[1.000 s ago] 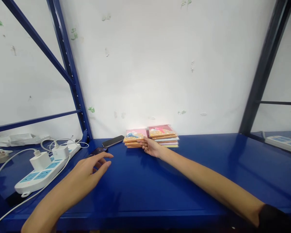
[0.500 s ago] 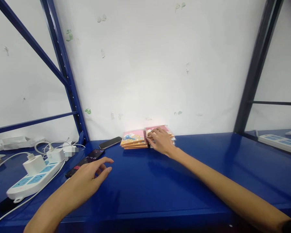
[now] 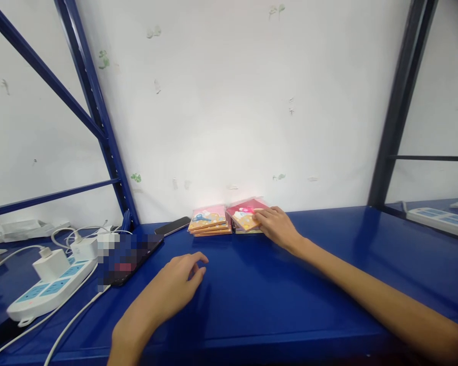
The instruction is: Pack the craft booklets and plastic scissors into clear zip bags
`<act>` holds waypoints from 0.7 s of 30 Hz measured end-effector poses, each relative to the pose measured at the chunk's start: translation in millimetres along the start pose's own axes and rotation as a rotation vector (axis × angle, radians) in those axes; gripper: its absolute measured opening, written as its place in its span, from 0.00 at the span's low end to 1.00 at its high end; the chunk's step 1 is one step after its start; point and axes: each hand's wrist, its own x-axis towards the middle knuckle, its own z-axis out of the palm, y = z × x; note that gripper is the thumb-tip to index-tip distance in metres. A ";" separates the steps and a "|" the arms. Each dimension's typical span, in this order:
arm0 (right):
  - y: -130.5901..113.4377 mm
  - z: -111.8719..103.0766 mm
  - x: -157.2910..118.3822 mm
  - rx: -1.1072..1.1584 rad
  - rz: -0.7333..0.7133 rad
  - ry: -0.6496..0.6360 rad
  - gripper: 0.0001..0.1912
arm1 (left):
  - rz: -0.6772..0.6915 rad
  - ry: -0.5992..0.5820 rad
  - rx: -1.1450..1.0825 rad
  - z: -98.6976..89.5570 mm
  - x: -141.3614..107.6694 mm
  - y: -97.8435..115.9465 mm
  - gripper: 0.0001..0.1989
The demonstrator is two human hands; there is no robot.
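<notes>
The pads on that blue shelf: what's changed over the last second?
The right hand has tilted up the top wrapped pad of the right stack. The left hand slid rightward, away from the nearer phone. The left stack and the phone by the wall stayed put.

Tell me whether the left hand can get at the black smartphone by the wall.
Probably yes. The left hand is on the blue steel shelf, in front of the black smartphone, and nothing stands between them. The other phone lies further left, beside that path.
</notes>
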 end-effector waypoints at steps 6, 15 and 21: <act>10.7 -23.9 -38.4 0.144 -0.072 0.170 0.11 | 0.161 0.102 -0.002 21.8 12.2 23.5 0.16; -9.8 -45.3 -48.2 0.398 -0.170 0.157 0.12 | -0.054 0.185 -0.556 42.8 32.1 34.3 0.21; -15.8 -47.2 -49.8 0.489 -0.097 0.199 0.11 | -0.220 -0.119 -1.153 41.3 30.5 30.4 0.22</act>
